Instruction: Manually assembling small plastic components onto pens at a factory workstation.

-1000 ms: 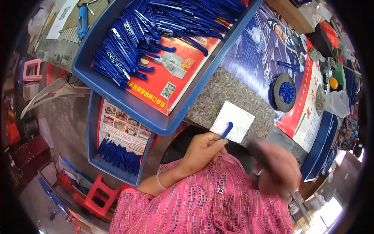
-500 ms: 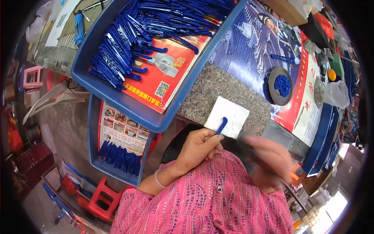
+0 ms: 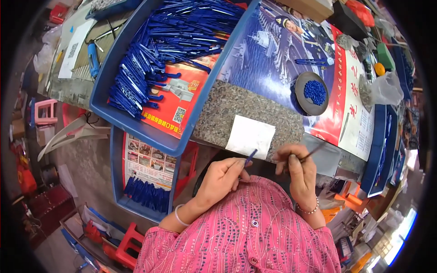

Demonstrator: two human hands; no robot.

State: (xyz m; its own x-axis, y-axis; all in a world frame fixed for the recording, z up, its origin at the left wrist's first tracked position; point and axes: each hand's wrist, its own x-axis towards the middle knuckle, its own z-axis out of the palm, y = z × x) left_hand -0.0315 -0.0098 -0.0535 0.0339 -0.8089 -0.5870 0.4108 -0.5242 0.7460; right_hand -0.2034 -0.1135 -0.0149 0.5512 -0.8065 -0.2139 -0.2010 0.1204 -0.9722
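My left hand (image 3: 223, 179) is closed on a slim blue plastic piece (image 3: 251, 156), whose end pokes up past the thumb. Its other end is hidden in my fingers. To the right, my right hand (image 3: 298, 175) pinches a thin dark stick-like tool (image 3: 314, 150) between thumb and fingers; it points up and right. Just beyond both hands a white square sheet (image 3: 251, 135) lies on the speckled stone slab (image 3: 234, 102). Small blue pellets (image 3: 315, 92) fill part of a round dark dish (image 3: 299, 86) farther right.
A large blue tray (image 3: 136, 128) at the left holds heaped blue pieces (image 3: 182, 27). Below it, a second blue tray (image 3: 119, 182) holds more. Two blue pieces (image 3: 312, 61) lie on the poster (image 3: 241, 50). A blue-handled tool (image 3: 93, 59) rests far left; a red stool (image 3: 129, 243) stands below.
My right hand, blurred before, has come in closer to the left and now shows the dark tool. The blue piece in my left hand has turned and dropped off the sheet. My view shifted slightly.
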